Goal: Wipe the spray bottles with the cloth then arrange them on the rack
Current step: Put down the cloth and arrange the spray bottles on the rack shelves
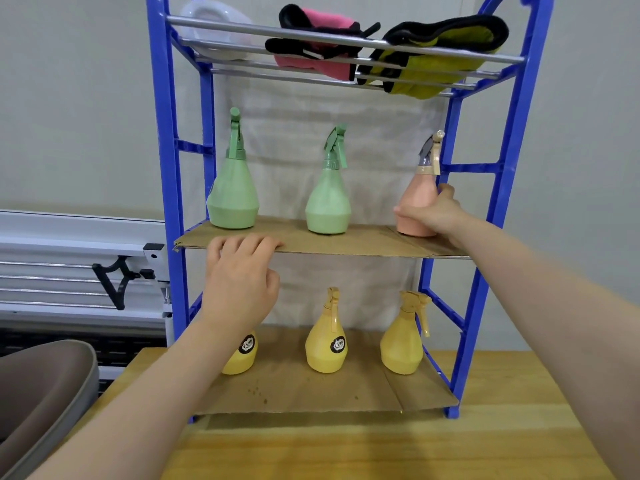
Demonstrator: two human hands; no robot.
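Up close, the blue plastic rack (162,174) stands on a pale wooden table (381,452), its middle and bottom shelves lined with flat brown cardboard, its top made of bare metal rods. On the middle shelf the right hand (431,211) grips a matte peach spray bottle (417,199) at the right end, well apart from two green pear-shaped bottles (327,202), while the left hand (242,278) curls its fingers over the cardboard's front edge. Below stand three yellow bottles (325,341); above lie a pink cloth (318,39), a yellow-green cloth (436,53) and a clear tub (214,29).
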